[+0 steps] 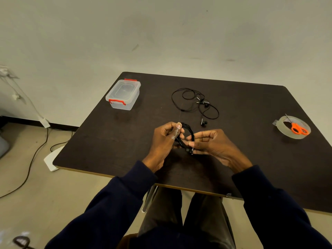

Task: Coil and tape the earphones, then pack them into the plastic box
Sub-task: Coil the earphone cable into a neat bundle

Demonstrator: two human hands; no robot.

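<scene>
A dark desk [251, 159] is seen. A clear plastic box [124, 94] with red clips is stood at its far left, lid on. A roll of tape [280, 125] is laid at the right edge. Loose earphones [201, 101] are spread near the middle. Just in front of them, black coiled earphones [191, 134] are pinched by the left hand [164, 141] and the right hand [212, 144], above the desk. Orange scissors [297, 128] are rested on the tape.

Dim, soft light from above; a faint shadow darkens the table [107, 141] just beneath my fingers [178, 129]. Far out from them the frame bows and blurs.
</scene>
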